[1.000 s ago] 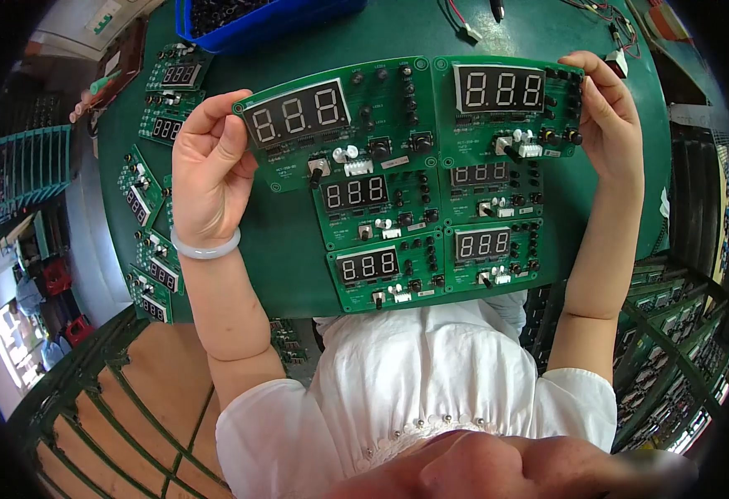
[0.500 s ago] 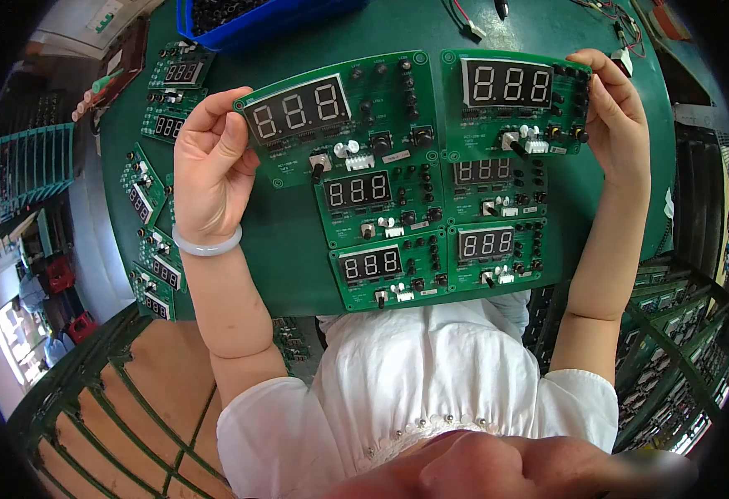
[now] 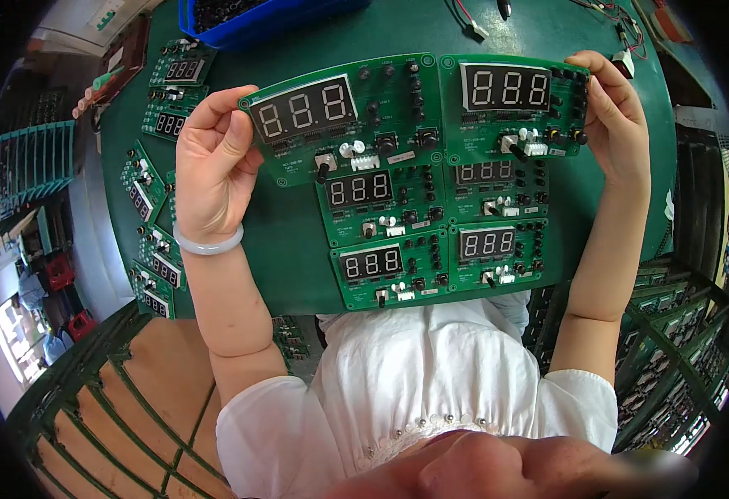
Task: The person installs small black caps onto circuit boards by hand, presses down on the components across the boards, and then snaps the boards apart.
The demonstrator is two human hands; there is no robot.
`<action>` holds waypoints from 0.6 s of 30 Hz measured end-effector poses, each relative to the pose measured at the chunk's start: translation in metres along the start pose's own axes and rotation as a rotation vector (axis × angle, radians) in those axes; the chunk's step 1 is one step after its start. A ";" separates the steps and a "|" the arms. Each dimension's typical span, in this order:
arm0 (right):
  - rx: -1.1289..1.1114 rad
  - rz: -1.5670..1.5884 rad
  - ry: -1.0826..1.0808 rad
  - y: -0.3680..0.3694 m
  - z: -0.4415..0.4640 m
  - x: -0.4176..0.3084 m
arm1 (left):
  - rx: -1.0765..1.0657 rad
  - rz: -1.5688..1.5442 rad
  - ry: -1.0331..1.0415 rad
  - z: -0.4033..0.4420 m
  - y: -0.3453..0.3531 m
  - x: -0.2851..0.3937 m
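Observation:
My left hand [image 3: 214, 158], with a pale bangle [image 3: 208, 243] at its wrist, pinches the outer edge of a green circuit board [image 3: 298, 154] bearing a three-digit display. Between the thumb and fingers of my right hand [image 3: 618, 121] is the outer edge of a second circuit board [image 3: 485, 131], also with a three-digit display. Both are raised and tilted, their inner edges close together. Below them, several similar joined boards [image 3: 387, 231] extend toward my body; the raised boards partly cover the upper ones. Whether they all form one panel I cannot tell.
More display boards [image 3: 165, 270] lie along the left side of the green table [image 3: 289, 237]. A blue bin [image 3: 239, 29] of small dark parts stands at the back. Wires with connectors [image 3: 622, 62] lie at the back right. Racks [image 3: 672, 333] flank my seat.
The board in my left hand has shifted slightly right, nearer the other raised board. The right board has moved only a little; both hands keep their hold.

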State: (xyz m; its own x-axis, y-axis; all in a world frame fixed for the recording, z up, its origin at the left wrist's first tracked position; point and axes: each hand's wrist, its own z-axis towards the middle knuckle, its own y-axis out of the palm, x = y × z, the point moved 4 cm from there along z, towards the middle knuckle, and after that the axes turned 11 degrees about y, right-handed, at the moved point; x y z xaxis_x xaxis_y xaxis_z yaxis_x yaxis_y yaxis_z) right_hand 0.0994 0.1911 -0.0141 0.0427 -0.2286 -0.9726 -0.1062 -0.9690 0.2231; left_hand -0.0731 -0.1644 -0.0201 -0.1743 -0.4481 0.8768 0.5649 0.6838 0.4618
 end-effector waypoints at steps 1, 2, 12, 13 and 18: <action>-0.002 0.003 0.008 0.000 0.000 0.000 | 0.000 0.003 0.005 0.000 0.002 0.000; -0.003 0.007 0.015 0.000 0.000 0.001 | 0.000 0.005 0.009 0.000 0.003 0.000; -0.009 -0.011 0.007 -0.001 0.000 0.001 | -0.020 -0.003 -0.001 0.000 0.000 -0.001; -0.012 -0.007 0.007 0.000 0.000 0.001 | -0.024 -0.010 -0.003 0.000 0.000 -0.001; -0.022 0.010 0.020 0.001 0.000 0.001 | -0.010 0.001 0.003 0.000 0.005 0.000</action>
State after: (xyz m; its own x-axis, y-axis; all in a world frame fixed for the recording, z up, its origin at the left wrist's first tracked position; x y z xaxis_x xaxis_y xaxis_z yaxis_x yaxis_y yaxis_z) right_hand 0.0991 0.1905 -0.0147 0.0617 -0.2401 -0.9688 -0.0847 -0.9684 0.2347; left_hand -0.0703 -0.1610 -0.0178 -0.1714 -0.4491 0.8769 0.5731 0.6785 0.4595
